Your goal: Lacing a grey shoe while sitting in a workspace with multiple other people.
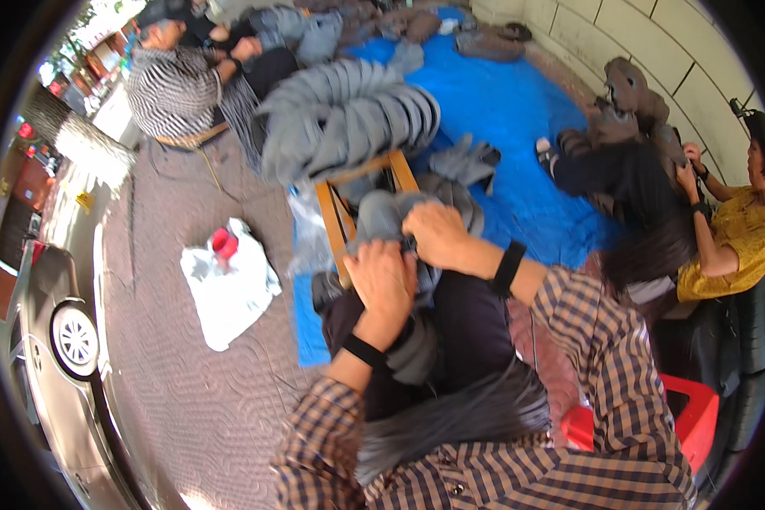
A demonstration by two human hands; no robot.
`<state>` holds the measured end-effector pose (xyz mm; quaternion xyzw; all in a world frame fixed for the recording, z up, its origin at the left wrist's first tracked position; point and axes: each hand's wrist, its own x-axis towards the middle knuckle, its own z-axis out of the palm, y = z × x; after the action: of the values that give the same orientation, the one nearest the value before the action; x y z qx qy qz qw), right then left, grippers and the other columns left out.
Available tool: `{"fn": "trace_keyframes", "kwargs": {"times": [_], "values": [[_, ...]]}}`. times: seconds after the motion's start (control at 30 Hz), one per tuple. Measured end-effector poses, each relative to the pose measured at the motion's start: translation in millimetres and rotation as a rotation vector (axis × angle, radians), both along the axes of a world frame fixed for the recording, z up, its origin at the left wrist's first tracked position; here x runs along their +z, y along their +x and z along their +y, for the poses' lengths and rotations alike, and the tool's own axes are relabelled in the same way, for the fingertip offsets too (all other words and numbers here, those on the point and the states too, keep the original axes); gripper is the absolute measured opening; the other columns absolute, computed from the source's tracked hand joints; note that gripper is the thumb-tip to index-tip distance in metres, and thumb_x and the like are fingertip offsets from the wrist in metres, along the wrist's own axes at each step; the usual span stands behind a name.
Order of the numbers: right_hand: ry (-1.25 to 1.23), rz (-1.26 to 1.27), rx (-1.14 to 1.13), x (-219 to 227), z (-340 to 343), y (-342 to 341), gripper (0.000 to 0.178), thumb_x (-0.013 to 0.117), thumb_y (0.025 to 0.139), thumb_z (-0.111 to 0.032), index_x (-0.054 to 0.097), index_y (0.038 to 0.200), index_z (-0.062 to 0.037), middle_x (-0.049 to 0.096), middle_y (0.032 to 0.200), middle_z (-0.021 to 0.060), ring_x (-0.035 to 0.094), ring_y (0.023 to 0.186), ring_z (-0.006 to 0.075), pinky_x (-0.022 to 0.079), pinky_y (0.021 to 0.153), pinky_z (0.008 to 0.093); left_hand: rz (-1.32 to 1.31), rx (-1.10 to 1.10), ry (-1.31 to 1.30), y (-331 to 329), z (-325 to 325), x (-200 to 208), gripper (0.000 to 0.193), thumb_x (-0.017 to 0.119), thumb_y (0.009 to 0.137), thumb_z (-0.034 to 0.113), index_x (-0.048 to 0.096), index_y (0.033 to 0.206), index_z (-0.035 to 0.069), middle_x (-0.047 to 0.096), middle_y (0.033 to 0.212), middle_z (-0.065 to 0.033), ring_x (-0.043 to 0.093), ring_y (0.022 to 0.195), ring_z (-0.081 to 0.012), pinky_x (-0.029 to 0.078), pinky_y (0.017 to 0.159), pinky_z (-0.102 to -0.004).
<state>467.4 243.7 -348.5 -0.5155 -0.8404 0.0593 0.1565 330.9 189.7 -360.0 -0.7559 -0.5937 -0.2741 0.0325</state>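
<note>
My left hand point(379, 276) and my right hand point(440, 235) are close together above my lap, both with curled fingers. Between them they grip a soft grey rounded cloth piece point(377, 215); its exact kind is unclear. My fingers hide part of it, and any small tool there cannot be made out. Just beyond my knees stands a wooden frame point(337, 223), with the cloth piece against its right side. Another grey piece point(412, 350) lies between my thighs, below my left hand. A bundle of long dark grey strands point(459, 416) drapes across my lap.
Ahead, a long stack of grey curved pieces point(348, 119) rests near a blue tarp point(518, 127). A white bag point(229, 293) with a red item point(223, 244) lies left. One person point(174, 93) sits far left, another point(727, 229) right. A red stool point(693, 416) is beside me.
</note>
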Motion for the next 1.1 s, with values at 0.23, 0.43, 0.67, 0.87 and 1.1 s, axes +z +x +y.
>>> {"fn": "trace_keyframes", "kwargs": {"times": [0.23,0.43,0.67,0.87,1.1], "values": [[-0.296,0.042,-0.041,5.8,-13.4,-1.7,0.026,0.069,0.069,-0.007,0.072,0.096,-0.0088,0.067,0.102,0.0141,0.061,0.098,0.0350,0.050,0.082,0.0451,0.044,0.029,0.080,9.5,-0.6,-7.4,0.015,0.065,0.072,0.023,0.064,0.070,0.009,0.061,0.073,-0.0088,0.058,0.078,-0.0276,0.037,0.075,-0.0431],[0.034,0.265,0.438,22.3,-48.9,27.9,0.019,0.068,0.074,-0.009,0.068,0.092,-0.0043,0.064,0.103,0.0074,0.057,0.101,0.0276,0.047,0.085,0.0390,-0.381,-0.186,-0.601,-15.8,-24.5,33.3,0.017,0.068,0.078,0.017,0.066,0.075,0.001,0.065,0.070,-0.0068,0.061,0.066,-0.0187,0.047,0.060,-0.0329],[0.083,0.520,0.289,9.7,-19.1,8.7,0.016,0.067,0.077,-0.015,0.064,0.089,-0.0055,0.060,0.093,0.0082,0.056,0.100,0.0303,0.047,0.080,0.0412,-1.174,-0.178,-0.521,-60.5,2.2,39.8,0.008,0.060,0.089,0.005,0.063,0.083,0.000,0.062,0.077,-0.0004,0.055,0.076,-0.0072,0.044,0.070,-0.0226],[-0.118,0.337,-0.029,-2.0,-34.1,0.0,0.039,0.066,0.075,-0.009,0.056,0.112,-0.0050,0.058,0.097,0.0135,0.058,0.101,0.0341,0.049,0.082,0.0445,-1.341,-0.297,-0.394,-48.8,2.8,27.2,0.007,0.056,0.090,0.003,0.060,0.095,0.002,0.062,0.080,-0.0023,0.059,0.076,-0.0107,0.047,0.070,-0.0233],[-0.295,0.018,-0.068,8.6,0.9,-5.1,0.021,0.060,0.071,-0.004,0.071,0.088,-0.0042,0.068,0.087,0.0207,0.065,0.087,0.0386,0.050,0.074,0.0484,-0.282,0.049,-0.387,-14.0,4.7,10.5,0.017,0.070,0.080,0.023,0.067,0.086,0.007,0.067,0.073,-0.0185,0.066,0.072,-0.0362,0.050,0.066,-0.0451]]}}
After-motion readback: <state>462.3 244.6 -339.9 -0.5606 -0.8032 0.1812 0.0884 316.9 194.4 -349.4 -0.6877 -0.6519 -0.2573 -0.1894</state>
